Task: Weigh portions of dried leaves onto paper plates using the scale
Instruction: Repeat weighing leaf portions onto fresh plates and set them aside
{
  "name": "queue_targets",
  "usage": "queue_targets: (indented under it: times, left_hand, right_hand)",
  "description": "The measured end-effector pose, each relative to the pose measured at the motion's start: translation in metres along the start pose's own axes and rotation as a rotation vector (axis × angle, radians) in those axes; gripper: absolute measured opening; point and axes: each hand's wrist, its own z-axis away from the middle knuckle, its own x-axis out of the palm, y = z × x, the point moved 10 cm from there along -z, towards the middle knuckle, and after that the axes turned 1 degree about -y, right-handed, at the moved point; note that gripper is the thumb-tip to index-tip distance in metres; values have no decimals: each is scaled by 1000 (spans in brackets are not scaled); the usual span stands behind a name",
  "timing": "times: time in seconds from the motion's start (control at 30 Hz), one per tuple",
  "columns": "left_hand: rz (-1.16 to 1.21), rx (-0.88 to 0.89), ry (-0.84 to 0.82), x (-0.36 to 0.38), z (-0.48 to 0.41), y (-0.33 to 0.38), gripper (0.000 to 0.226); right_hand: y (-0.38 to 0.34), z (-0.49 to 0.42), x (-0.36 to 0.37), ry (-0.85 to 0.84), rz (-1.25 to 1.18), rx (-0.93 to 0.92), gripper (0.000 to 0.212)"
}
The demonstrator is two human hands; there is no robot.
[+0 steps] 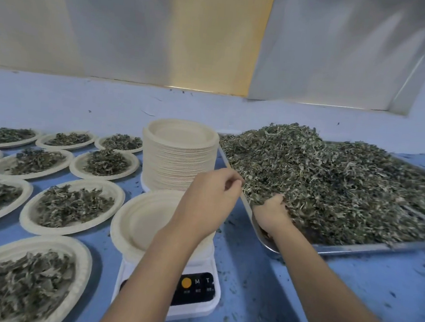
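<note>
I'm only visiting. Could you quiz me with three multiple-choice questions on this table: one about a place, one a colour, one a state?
1. Where is the stack of unused plates? A behind the scale B on a shelf C under the table
2. What colour is the table top? A red B blue C black
3. The plate on the scale is: A heaped B empty C torn
Answers: A, it rises just beyond the scale; B, blue shows between plates; B, its bare bottom shows.
</note>
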Motion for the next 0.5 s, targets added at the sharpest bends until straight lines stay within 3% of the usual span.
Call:
queue_targets:
  times: [0.1, 0.27, 0.5]
  left_hand:
    - [18, -6, 0, -1, 0, -3, 19]
    - [-12, 4, 6, -3, 1, -4, 19]
    - [-28, 16, -17, 2, 3, 0, 20]
  right_hand:
    - [-8, 0, -14, 115, 58, -145, 63]
    - [-35, 5, -43, 499, 419, -318, 61]
    - [-2, -38, -23, 223, 292, -109, 70]
